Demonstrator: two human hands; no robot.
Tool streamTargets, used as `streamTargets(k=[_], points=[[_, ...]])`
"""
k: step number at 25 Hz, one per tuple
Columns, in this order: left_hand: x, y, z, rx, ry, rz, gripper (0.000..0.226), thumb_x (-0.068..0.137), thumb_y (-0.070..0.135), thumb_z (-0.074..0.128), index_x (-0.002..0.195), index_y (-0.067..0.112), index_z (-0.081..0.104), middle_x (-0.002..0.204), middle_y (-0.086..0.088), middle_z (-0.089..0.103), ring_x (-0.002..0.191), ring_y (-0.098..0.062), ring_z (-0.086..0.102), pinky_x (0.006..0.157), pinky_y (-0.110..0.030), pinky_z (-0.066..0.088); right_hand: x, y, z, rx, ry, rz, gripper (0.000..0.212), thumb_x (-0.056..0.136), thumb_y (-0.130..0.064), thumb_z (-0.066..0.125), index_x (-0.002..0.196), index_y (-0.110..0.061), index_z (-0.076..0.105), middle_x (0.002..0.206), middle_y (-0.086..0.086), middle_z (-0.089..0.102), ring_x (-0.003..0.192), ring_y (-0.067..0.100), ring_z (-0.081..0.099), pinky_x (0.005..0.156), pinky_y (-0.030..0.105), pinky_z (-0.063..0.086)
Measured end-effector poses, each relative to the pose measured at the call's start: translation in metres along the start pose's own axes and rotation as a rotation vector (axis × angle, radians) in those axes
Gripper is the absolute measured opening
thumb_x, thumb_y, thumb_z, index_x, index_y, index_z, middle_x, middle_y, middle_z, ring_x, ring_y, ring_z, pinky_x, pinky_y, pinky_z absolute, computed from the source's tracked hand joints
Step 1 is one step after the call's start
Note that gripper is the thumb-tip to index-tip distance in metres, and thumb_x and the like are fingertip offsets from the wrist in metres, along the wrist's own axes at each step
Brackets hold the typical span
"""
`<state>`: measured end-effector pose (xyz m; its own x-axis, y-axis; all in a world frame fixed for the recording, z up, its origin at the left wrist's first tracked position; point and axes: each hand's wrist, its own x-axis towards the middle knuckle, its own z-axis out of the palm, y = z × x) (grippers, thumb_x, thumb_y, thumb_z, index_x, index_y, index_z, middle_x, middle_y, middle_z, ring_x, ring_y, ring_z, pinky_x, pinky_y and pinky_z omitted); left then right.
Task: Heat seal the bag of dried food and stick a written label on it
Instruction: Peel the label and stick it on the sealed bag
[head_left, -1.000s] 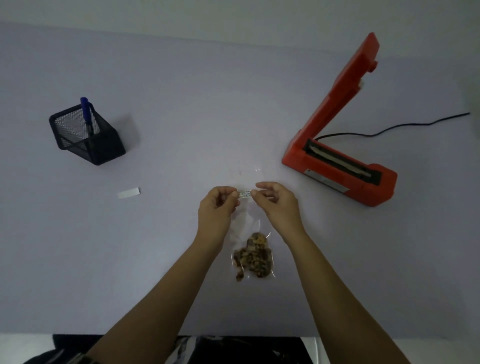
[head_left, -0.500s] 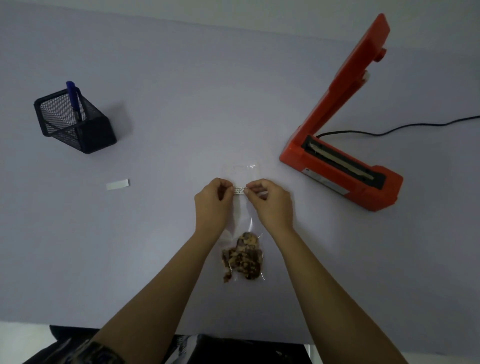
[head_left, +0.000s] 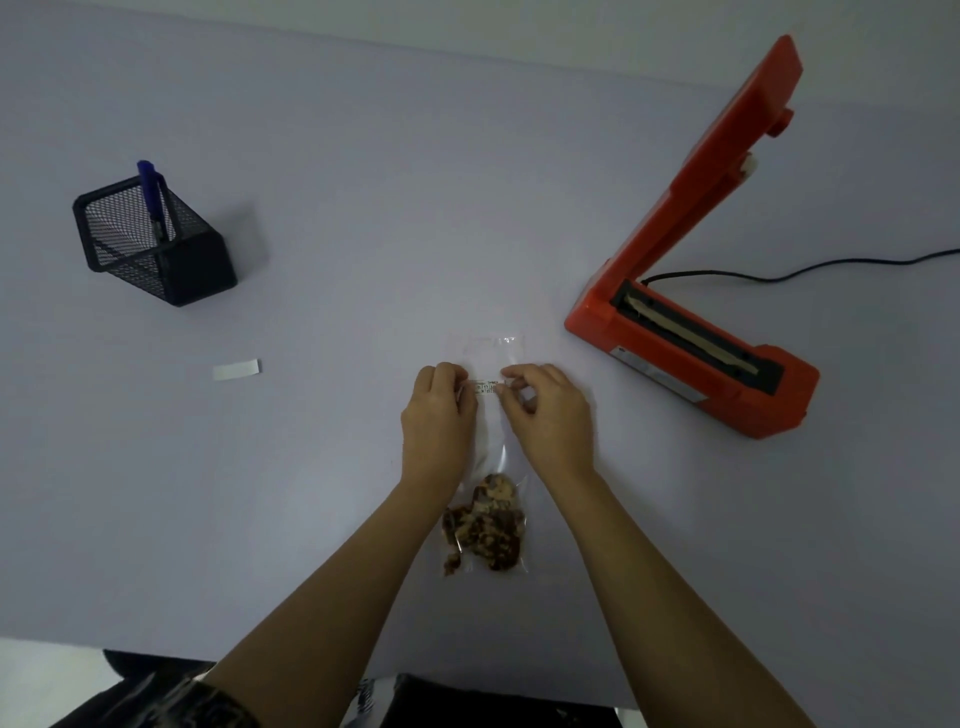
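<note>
A clear plastic bag (head_left: 493, 441) lies flat on the table, its brown dried food (head_left: 485, 527) bunched at the near end. A small written label (head_left: 485, 387) sits across the bag's upper part. My left hand (head_left: 436, 421) pinches the label's left end and my right hand (head_left: 545, 415) pinches its right end, fingers curled, both low over the bag. The label's underside and whether it touches the film are hidden by my fingers.
An orange heat sealer (head_left: 691, 358) stands at the right with its arm raised and a black cord (head_left: 831, 262) trailing right. A black mesh pen holder (head_left: 156, 244) with a blue pen (head_left: 151, 195) is far left. A white paper strip (head_left: 236, 370) lies left of centre.
Both hands have lowered the label onto the upper part of the bag and spread slightly apart along it. The bag and sealer have not moved.
</note>
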<state>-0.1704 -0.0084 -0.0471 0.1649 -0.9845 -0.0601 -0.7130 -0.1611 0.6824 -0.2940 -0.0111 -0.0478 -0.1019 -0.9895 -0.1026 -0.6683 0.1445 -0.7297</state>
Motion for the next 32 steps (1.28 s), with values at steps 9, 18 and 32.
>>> streamTargets(k=[9,18,32], points=[[0.003,-0.043,-0.002,0.328,-0.055,0.576,0.028,0.090,0.020,0.053,0.109,0.004,0.065,0.095,-0.018,0.063,0.078,-0.032,0.059,0.064,-0.034,0.051,-0.005,0.029,-0.006,-0.418,0.045,-0.439,0.030,0.088,-0.029,0.057,0.118,-0.028,0.060,0.101,-0.006,0.067,0.090,0.016,0.055,0.074,0.031,0.046],[0.004,-0.053,-0.009,0.511,0.019,0.542,0.033,0.087,0.045,0.053,0.112,0.028,0.066,0.107,0.000,0.066,0.084,-0.023,0.057,0.067,-0.033,0.036,-0.007,0.038,-0.005,-0.542,0.005,-0.511,0.034,0.090,-0.034,0.048,0.123,-0.032,0.056,0.105,-0.006,0.065,0.094,0.018,0.051,0.073,0.035,0.040],[0.000,-0.056,-0.004,0.594,0.100,0.638,0.028,0.089,0.043,0.055,0.110,0.030,0.067,0.104,0.001,0.068,0.077,-0.023,0.058,0.063,-0.033,0.033,-0.011,0.037,-0.003,-0.616,0.015,-0.519,0.037,0.090,-0.035,0.048,0.127,-0.031,0.052,0.102,-0.006,0.065,0.089,0.019,0.053,0.070,0.035,0.040]])
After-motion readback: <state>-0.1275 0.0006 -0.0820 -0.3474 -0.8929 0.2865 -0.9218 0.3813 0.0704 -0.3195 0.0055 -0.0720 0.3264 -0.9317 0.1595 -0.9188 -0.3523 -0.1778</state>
